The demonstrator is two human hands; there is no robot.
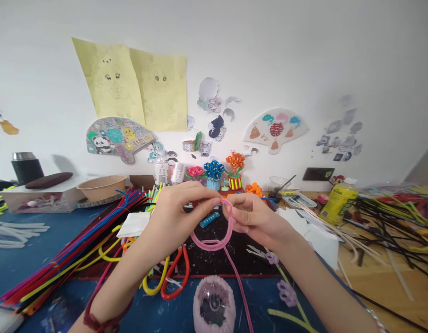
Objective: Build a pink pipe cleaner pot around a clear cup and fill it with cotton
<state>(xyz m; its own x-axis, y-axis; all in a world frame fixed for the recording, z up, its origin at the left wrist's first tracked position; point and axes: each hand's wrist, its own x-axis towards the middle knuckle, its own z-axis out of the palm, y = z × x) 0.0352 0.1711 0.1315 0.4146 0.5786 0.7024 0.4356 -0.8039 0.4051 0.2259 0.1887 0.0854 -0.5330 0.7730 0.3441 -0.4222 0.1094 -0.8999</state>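
Note:
A pink pipe cleaner (209, 245), bent into a loop with a long tail hanging down, is held up between my two hands. My left hand (186, 215) pinches it at the top with thumb and fingertips. Close beside, my right hand (251, 217) grips the same loop at its upper right, fingers curled around it. Below the loop, a pale pink fuzzy cup shape (223, 319) with a clear plastic inside stands on the blue mat. Scissors with red and yellow handles (186, 273) lie left of it, partly hidden. Purple pipe-cleaner flowers (286, 292) lie under my right forearm.
Bundled coloured pipe cleaners (71, 249) stretch along the left; black ones (383, 245) scatter at right near a yellow bottle (339, 201). Small flower pots (214, 182) stand at the wall. A blue lighter-like item (209, 220) lies behind the loop.

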